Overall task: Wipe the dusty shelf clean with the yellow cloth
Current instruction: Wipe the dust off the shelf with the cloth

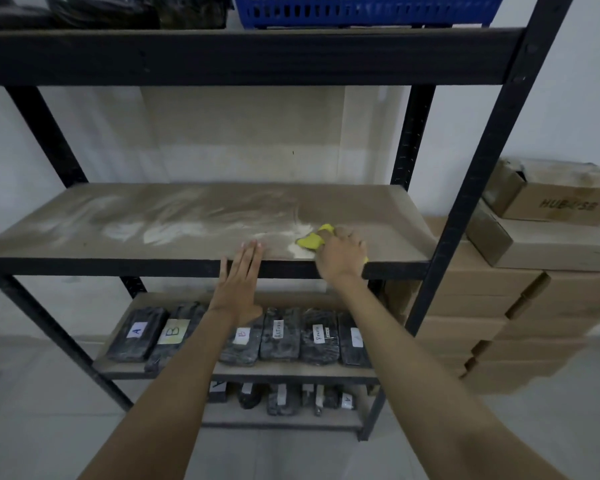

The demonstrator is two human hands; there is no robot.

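Note:
The dusty shelf (153, 220) is a brown board in a black metal rack, streaked with white powder across its left and middle. Its right end looks darker and cleaner. A bunched yellow cloth (310, 240) lies near the board's front edge, right of centre, beside a small heap of white dust. My right hand (342, 254) grips the cloth from above and covers most of it. My left hand (241, 271) is flat with straight fingers, its fingertips resting on the front edge of the shelf just left of the cloth.
A blue plastic basket (364, 10) and dark bundles stand on the shelf above. Labelled black packs (281, 336) fill the lower shelves. Stacked cardboard boxes (520, 296) stand against the wall right of the rack. A black upright post (478, 188) frames the right front corner.

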